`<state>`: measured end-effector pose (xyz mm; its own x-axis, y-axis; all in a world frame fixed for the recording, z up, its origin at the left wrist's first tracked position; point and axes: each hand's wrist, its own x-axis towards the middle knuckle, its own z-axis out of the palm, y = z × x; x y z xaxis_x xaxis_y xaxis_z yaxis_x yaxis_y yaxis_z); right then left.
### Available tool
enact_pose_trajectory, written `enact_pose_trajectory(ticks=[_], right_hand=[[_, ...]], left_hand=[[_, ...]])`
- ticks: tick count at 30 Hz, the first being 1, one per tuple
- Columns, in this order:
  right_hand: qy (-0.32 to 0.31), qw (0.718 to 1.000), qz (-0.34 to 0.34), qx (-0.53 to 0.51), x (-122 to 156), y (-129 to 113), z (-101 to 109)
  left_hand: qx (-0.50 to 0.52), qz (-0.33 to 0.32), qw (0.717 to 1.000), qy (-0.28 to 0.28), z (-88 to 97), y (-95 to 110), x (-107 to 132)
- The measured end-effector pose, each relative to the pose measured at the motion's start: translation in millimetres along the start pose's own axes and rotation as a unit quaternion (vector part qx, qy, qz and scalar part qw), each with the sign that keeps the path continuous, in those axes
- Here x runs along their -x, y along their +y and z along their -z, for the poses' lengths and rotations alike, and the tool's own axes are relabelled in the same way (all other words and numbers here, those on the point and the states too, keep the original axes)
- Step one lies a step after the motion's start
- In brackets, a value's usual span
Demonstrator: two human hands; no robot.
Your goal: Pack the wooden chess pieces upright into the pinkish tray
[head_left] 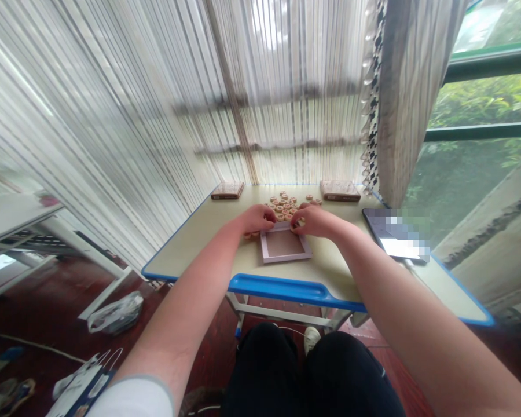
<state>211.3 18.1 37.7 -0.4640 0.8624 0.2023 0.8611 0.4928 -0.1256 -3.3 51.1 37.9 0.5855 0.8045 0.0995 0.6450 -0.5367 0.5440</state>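
Note:
A shallow open box (pixel 285 242) with a pale rim and brown inside lies on the desk in front of me. Just beyond it is a loose pile of round wooden Chinese chess pieces (pixel 283 206). My left hand (pixel 259 218) is at the box's far left corner, its fingers curled together; what is in them is hidden. At the far right corner, my right hand (pixel 307 220) pinches a round chess piece (pixel 294 227) over the box's edge. A few more pieces (pixel 252 235) lie beside the box under my left wrist.
Two flat brown boxes (pixel 227 190) (pixel 340 190) stand at the desk's back corners. A tablet-like device (pixel 395 234) with a cable lies on the right. The desk (pixel 186 243) has a blue edge and a blue front groove (pixel 279 286). Striped curtains hang behind.

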Motion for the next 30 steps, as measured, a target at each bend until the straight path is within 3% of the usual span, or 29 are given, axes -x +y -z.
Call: enact_pose_trajectory(ticks=[5,7,12,13,15,17,22,30], right_hand=[[0.009,1.000,-0.007,0.009,0,-3,-2],[0.018,1.000,-0.008,0.007,0,-2,-3],[0.015,1.000,0.005,-0.009,1,-1,-2],[0.015,1.000,0.001,-0.015,1,-1,-2],[0.033,0.999,-0.011,-0.025,1,-2,-1],[0.046,0.998,-0.016,-0.033,0,-4,-2],[0.029,0.998,-0.036,-0.048,-3,-6,-5],[0.023,0.999,-0.026,-0.020,-7,-8,-9]], left_hand=[[0.008,0.013,1.000,-0.003,-2.2,-1,-1],[0.025,0.015,0.999,0.021,-3.5,-3,-4],[0.054,0.059,0.975,0.206,-0.7,-16,-13],[0.043,0.076,0.971,0.223,1.0,-19,-14],[0.007,0.110,0.969,0.223,4.0,-25,-14],[-0.028,0.137,0.972,0.187,5.0,-27,-13],[-0.074,0.121,0.984,0.110,1.4,-26,-10],[-0.142,0.092,0.970,0.173,-4.4,-38,-19]])
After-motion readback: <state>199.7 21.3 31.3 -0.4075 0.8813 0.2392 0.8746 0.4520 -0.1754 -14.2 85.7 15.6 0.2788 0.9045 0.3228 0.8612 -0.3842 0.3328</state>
